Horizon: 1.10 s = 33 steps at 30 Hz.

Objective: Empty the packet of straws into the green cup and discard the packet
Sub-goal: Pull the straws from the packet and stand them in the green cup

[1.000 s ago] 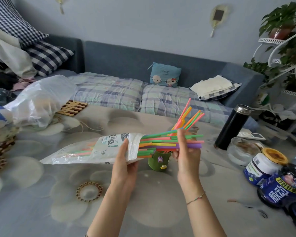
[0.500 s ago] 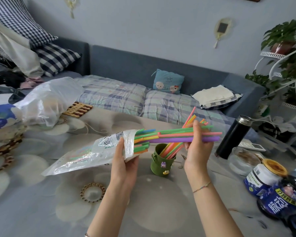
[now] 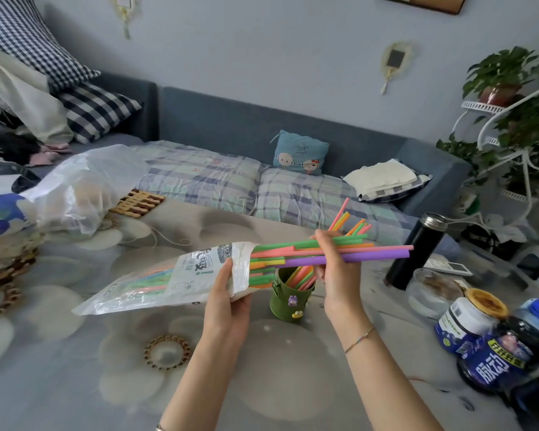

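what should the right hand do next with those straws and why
Probably draw the bunch of coloured plastic straws rightward, fully out of the clear printed plastic packet. The right hand grips the bunch, but its ends sit inside the packet mouth that the left hand holds; the small green cup, with some straws in it, stands just below.

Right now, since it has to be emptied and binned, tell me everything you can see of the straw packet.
The packet is a clear plastic bag with a white printed label, held tilted, its open mouth higher, toward the right. The left hand grips it near the mouth; coloured straws stick out, gripped by the right hand. Others lie inside.
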### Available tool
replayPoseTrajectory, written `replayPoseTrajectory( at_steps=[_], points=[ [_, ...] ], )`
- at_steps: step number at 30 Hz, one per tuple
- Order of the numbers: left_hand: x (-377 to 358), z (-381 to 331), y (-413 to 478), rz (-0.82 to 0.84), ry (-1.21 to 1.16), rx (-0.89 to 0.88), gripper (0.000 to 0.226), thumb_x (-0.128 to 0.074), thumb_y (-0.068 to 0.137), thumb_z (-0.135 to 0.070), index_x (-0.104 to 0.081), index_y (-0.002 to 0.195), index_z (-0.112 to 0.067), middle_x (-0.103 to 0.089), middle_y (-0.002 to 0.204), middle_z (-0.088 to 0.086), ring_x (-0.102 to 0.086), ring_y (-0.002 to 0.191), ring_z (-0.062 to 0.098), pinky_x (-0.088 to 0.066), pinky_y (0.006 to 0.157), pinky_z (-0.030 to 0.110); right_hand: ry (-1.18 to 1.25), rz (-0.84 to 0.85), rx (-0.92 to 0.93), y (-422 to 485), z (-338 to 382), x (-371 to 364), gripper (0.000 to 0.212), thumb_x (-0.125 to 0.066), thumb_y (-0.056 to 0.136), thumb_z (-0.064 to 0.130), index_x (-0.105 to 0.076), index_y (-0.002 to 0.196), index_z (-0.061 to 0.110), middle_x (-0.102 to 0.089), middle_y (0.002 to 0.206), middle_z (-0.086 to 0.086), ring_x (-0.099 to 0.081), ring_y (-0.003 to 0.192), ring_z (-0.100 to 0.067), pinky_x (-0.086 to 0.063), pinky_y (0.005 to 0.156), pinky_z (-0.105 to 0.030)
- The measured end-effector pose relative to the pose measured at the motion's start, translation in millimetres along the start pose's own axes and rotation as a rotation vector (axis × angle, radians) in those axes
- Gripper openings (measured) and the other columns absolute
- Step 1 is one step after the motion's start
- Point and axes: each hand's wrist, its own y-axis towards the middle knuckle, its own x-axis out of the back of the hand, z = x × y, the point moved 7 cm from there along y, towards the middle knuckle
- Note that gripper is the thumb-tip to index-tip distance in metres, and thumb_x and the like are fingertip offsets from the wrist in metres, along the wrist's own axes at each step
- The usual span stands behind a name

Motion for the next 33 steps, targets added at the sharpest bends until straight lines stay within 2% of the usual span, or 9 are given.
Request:
replayPoseTrajectory(
  at_steps=[2, 4, 7, 11, 16, 23, 26, 29, 33],
  points=[
    [0.6, 4.0, -0.5, -0.009, 0.013, 0.005, 0.045, -0.052, 0.096, -0.016, -0.049, 0.138, 0.0, -0.055, 0.138, 0.021, -0.051, 0.13, 0.034, -0.048, 0.099, 0.039, -0.089, 0.04, 0.004, -1.2, -7.2, -4.0, 0.017, -0.067, 0.083, 0.014, -0.063, 0.068, 0.022, -0.057, 0.047, 0.013, -0.049, 0.04, 0.0, -0.035, 0.037, -0.014],
    [-0.1, 6.0, -0.3, -0.005, 0.015, -0.006, 0.046, -0.052, 0.096, -0.016, -0.048, 0.139, 0.0, -0.054, 0.14, 0.021, -0.054, 0.126, 0.032, -0.053, 0.089, 0.034, -0.176, 0.065, 0.021, -1.4, -11.6, -5.7, 0.026, -0.067, 0.084, 0.017, -0.064, 0.059, 0.024, -0.056, 0.047, 0.012, -0.046, 0.041, -0.004, -0.037, 0.042, -0.018],
    [-0.3, 8.2, 0.5, -0.008, 0.001, -0.003, 0.046, -0.053, 0.096, -0.019, -0.05, 0.137, 0.0, -0.057, 0.137, 0.019, -0.057, 0.117, 0.027, -0.053, 0.088, 0.032, -0.135, 0.007, 0.044, 4.6, -6.9, 3.3, 0.022, -0.066, 0.085, 0.017, -0.064, 0.064, 0.023, -0.062, 0.054, 0.012, -0.057, 0.056, -0.007, -0.044, 0.054, -0.023],
    [1.6, 2.3, 4.8, 0.01, -0.033, -0.009, 0.03, -0.055, 0.095, -0.024, -0.064, 0.116, -0.004, -0.074, 0.102, 0.011, -0.068, 0.096, 0.021, -0.059, 0.077, 0.029, -0.061, -0.023, 0.079, 18.8, 13.3, 15.0, 0.007, -0.064, 0.086, 0.018, -0.062, 0.083, 0.012, -0.065, 0.069, 0.006, -0.063, 0.059, -0.003, -0.049, 0.054, -0.022],
    [2.3, -2.2, 7.8, 0.036, -0.026, -0.023, 0.019, -0.057, 0.094, -0.022, -0.066, 0.102, -0.008, -0.077, 0.088, 0.007, -0.074, 0.077, 0.014, -0.06, 0.073, 0.029, -0.08, 0.004, 0.152, 30.6, 31.6, 24.9, 0.031, -0.062, 0.088, 0.02, -0.071, 0.059, 0.028, -0.068, 0.063, 0.013, -0.065, 0.064, -0.002, -0.053, 0.069, -0.03],
    [8.6, -10.0, 9.6, 0.0, -0.01, -0.033, 0.015, -0.058, 0.094, -0.02, -0.066, 0.097, -0.008, -0.075, 0.076, 0.006, -0.071, 0.062, 0.013, -0.06, 0.064, 0.024, -0.063, -0.036, 0.232, 44.8, 39.5, 47.7, 0.018, -0.059, 0.089, 0.024, -0.061, 0.072, 0.02, -0.067, 0.063, 0.014, -0.064, 0.061, -0.001, -0.051, 0.054, -0.019],
    [11.6, -15.6, 10.9, -0.004, 0.045, -0.061, 0.021, -0.058, 0.093, -0.02, -0.064, 0.108, -0.005, -0.073, 0.092, 0.009, -0.07, 0.068, 0.013, -0.059, 0.066, 0.022, -0.086, -0.045, 0.25, 49.8, 38.3, 54.9, 0.028, -0.057, 0.089, 0.026, -0.062, 0.061, 0.026, -0.064, 0.059, 0.013, -0.059, 0.055, -0.002, -0.044, 0.047, -0.016],
    [15.2, -19.6, 11.2, -0.024, 0.066, -0.082, 0.024, -0.058, 0.093, -0.018, -0.06, 0.113, -0.005, -0.068, 0.095, 0.01, -0.069, 0.064, 0.013, -0.059, 0.062, 0.022, -0.089, -0.061, 0.264, 54.6, 38.3, 62.4, 0.036, -0.055, 0.091, 0.026, -0.062, 0.055, 0.025, -0.065, 0.058, 0.013, -0.061, 0.056, -0.002, -0.046, 0.049, -0.017],
    [16.9, -25.0, 12.6, -0.029, 0.066, -0.094, 0.019, -0.058, 0.094, -0.018, -0.062, 0.109, -0.007, -0.07, 0.09, 0.008, -0.07, 0.063, 0.012, -0.06, 0.065, 0.023, -0.095, -0.082, 0.262, 64.5, 41.2, 73.5, 0.035, -0.051, 0.093, 0.027, -0.06, 0.06, 0.018, -0.068, 0.065, 0.006, -0.066, 0.063, -0.006, -0.051, 0.058, -0.021]
  ],
)
